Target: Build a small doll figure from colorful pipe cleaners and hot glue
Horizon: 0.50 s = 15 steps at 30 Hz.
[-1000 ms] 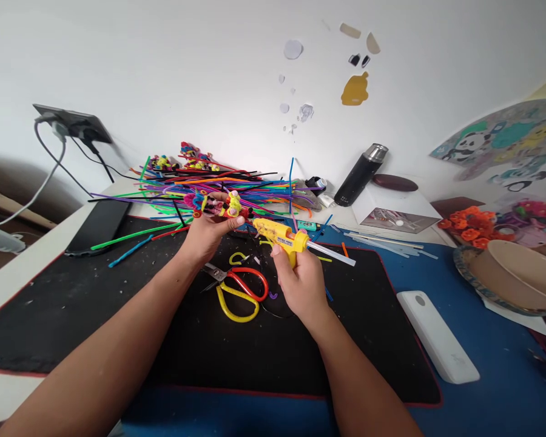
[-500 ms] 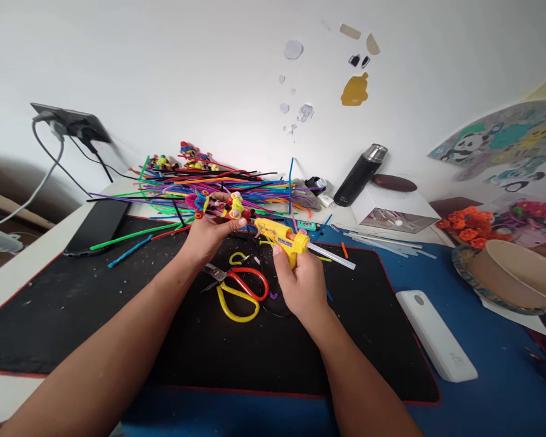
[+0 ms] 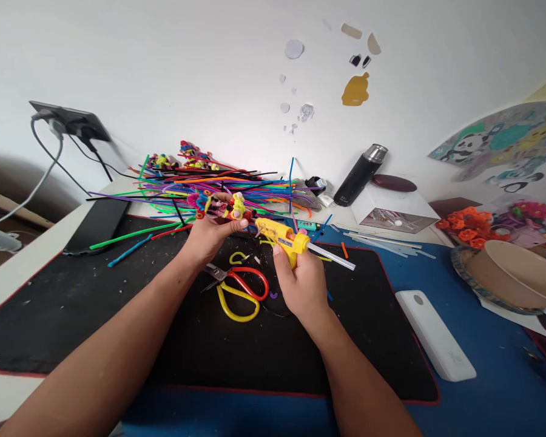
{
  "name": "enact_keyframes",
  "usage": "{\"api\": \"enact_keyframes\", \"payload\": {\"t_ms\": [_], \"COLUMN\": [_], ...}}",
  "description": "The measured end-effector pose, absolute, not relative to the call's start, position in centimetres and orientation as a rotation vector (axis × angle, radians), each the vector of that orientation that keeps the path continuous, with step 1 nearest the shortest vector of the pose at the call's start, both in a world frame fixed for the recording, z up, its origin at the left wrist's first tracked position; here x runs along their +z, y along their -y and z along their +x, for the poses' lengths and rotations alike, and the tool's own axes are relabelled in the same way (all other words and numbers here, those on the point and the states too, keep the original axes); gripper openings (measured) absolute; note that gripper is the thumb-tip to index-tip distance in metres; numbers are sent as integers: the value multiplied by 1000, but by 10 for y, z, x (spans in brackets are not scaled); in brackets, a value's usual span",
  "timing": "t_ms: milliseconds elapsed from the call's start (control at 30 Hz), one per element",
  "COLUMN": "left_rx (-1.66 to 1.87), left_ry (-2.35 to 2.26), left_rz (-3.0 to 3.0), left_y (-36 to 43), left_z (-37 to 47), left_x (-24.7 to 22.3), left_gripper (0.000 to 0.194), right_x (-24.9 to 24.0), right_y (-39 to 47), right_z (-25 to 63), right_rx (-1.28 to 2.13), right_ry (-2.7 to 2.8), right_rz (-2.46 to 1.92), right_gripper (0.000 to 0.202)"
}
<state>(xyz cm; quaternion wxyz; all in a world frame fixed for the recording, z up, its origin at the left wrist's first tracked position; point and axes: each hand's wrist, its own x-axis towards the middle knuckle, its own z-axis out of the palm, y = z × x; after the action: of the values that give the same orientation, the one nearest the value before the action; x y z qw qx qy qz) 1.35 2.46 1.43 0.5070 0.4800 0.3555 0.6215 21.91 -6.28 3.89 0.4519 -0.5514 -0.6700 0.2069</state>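
Note:
My left hand [image 3: 212, 238] is closed around a small pipe-cleaner figure [image 3: 238, 208] in pink, blue, yellow and red; part of it is hidden by the fingers. My right hand [image 3: 304, 279] grips a yellow hot glue gun [image 3: 277, 232], its nozzle pointing left at the figure. A clear glue stick [image 3: 332, 256] juts from the gun's back end. Whether the nozzle touches the figure I cannot tell. Below the hands, scissors [image 3: 239, 312] with one red and one yellow handle lie on the black mat [image 3: 246, 358].
Many coloured pipe cleaners [image 3: 236, 185] are heaped along the wall, with finished figures [image 3: 161, 161] behind. A black phone [image 3: 97, 226] lies at left. To the right are a black thermos [image 3: 361, 175], spare glue sticks [image 3: 389, 243], a white power bank [image 3: 435, 335] and a bowl [image 3: 519, 273].
The figure in my left hand has tilted and shifted very slightly to the right. My right hand and the glue gun have hardly moved.

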Motion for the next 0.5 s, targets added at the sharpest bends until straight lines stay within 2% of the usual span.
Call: {"api": "enact_keyframes", "payload": {"t_ms": [500], "left_rx": [1503], "left_ry": [-853], "left_rz": [1168], "left_y": [-27], "left_z": [13], "left_x": [11], "left_gripper": [64], "right_x": [33], "right_y": [62], "right_z": [220], "right_rx": [303], "right_ry": [1738], "right_rz": [-1328], "right_gripper": [31]}}
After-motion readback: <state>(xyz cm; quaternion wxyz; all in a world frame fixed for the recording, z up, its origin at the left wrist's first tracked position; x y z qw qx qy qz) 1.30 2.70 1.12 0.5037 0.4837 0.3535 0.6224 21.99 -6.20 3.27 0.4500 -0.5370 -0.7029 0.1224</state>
